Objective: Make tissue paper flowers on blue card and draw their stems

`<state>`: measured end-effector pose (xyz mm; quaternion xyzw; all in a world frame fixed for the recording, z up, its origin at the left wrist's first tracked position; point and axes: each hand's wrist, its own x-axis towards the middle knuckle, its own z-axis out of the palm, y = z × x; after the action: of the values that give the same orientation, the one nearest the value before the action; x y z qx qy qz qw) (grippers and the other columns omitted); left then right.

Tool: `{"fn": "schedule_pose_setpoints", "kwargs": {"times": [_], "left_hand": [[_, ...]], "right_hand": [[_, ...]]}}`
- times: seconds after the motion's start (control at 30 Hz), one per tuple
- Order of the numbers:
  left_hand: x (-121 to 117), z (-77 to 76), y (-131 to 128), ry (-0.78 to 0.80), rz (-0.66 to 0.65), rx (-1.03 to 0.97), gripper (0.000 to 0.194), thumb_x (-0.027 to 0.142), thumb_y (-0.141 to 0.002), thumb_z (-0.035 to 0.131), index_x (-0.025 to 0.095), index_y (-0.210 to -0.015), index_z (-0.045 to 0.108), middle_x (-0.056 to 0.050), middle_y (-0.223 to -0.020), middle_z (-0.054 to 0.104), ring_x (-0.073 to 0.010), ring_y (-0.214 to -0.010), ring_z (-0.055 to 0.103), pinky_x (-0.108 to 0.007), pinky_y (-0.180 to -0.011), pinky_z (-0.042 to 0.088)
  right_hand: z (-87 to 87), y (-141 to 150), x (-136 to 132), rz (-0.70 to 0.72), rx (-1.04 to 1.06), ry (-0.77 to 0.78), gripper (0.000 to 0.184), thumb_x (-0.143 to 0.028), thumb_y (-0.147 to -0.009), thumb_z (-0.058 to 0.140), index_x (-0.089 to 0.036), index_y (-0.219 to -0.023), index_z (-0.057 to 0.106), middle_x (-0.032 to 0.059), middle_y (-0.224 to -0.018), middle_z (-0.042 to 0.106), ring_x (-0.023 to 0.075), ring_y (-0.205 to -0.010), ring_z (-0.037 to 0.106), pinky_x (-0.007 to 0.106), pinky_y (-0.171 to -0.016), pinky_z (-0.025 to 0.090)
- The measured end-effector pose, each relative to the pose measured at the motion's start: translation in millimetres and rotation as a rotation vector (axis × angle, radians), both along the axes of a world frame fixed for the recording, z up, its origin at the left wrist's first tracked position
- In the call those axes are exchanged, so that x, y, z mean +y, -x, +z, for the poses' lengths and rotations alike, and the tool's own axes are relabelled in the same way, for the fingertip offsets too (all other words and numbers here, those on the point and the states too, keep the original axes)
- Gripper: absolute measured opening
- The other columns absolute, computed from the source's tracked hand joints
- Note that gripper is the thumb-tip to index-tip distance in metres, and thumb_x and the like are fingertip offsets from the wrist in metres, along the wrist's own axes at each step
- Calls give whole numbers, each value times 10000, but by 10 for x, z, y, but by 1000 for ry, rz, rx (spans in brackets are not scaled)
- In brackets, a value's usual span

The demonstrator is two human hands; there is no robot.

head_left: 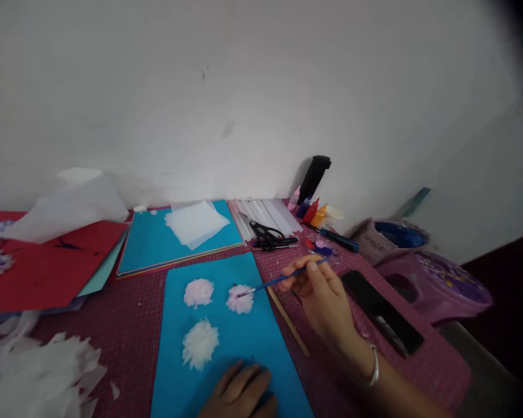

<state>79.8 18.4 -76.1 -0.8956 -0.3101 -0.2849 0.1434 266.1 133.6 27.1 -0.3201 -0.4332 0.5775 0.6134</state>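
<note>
Paint meets paper at a desk (126, 334) against a white wall, where a person's right hand (326, 299) pinches a blue brush (283, 278) between thumb and fingers, just right of the frame's center. The left hand (239, 392) lies palm down at the bottom edge, fingers loosely extended on a blue sheet (235, 339), with nothing seen in its grasp.

The brush tip touches the right puff (246, 305), one of three ruffled white clusters on the sheet in the lower center of the frame. By the look of it, the work is partway along: the right puff and the upper-left puff (198, 292) both carry a pale pink tint, while the lower puff (200, 345) is plain white, apparently without color so far. Whether the right puff has all its color cannot be told. Daubs of red and blue paint (325, 251) sit right of center, below small bottles (311, 212). White scraps (39, 377) are heaped at lower left.

The one word that reads clearly is "SPACE," printed on a bag (372, 241) at the right. No lettering can be made out on the bottles, the scissors (265, 235) or the phone (370, 299).
</note>
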Motion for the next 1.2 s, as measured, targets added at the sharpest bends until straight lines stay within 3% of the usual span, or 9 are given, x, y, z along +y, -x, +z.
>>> {"fn": "schedule_pose_setpoints", "kwargs": {"times": [0.17,0.37,0.9,1.2], "left_hand": [[-61,24,-127,28,50,-216,217,312,-975,434,284,-930,644,69,-1032,664,-121,-1031,549,-283,-1017,351],[-89,8,-149,109,63,-198,177,328,-959,469,266,-919,630,58,-1057,654,-137,-1031,531,-301,-1012,337],[-65,-56,-137,105,51,-166,131,326,-946,497,267,-921,611,55,-1021,643,-144,-982,528,-308,-960,372],[-65,-27,-150,95,51,-196,134,317,-950,491,274,-924,615,63,-1017,650,-138,-970,530,-294,-976,359]], "right_hand": [[-137,254,-216,156,-12,85,194,-381,-880,595,-196,-837,633,32,-802,721,149,-640,681,281,-644,554],[-300,352,-192,276,-17,215,191,-389,-865,607,-205,-843,648,51,-820,725,158,-662,679,290,-670,549],[-463,516,-146,259,-34,272,241,-430,-799,680,-197,-835,631,59,-844,726,176,-707,689,310,-691,550],[-445,514,-126,258,1,299,216,-408,-790,686,-197,-814,649,64,-833,731,175,-696,688,314,-692,556]]}}
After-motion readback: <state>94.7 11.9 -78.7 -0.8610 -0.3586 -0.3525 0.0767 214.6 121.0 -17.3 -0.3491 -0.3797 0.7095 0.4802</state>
